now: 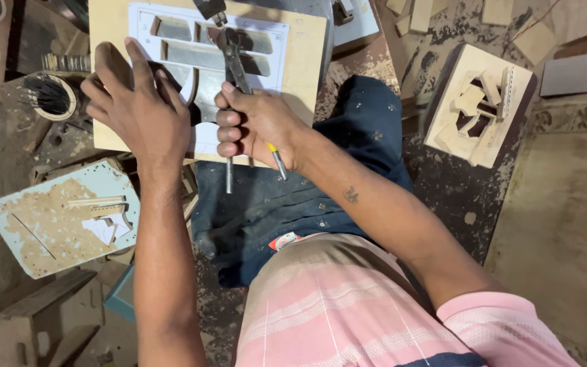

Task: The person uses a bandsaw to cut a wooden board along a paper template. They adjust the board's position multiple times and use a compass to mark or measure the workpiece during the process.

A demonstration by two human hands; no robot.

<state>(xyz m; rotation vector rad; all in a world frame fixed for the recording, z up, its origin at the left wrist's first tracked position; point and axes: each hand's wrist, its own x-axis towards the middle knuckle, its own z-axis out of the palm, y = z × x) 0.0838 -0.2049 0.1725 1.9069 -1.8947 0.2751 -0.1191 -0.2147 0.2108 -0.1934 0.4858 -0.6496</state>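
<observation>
My right hand (256,126) grips the handles of metal pliers (234,64), whose jaws point up onto a white cut-out template (276,47). The template lies on a pale wooden board (307,61) resting on my lap. My left hand (134,102) presses flat, fingers spread, on the board's left part, just beside the right hand. A dark tool tip (212,10) sits above the pliers' jaws at the board's top edge.
A light-blue board (18,204) dusted with sawdust and small white pieces lies at left. A wooden carved block with cut-outs (477,105) stands at right. A round tin with nails (52,98) sits beside the left hand. Wood scraps lie along the top and bottom left.
</observation>
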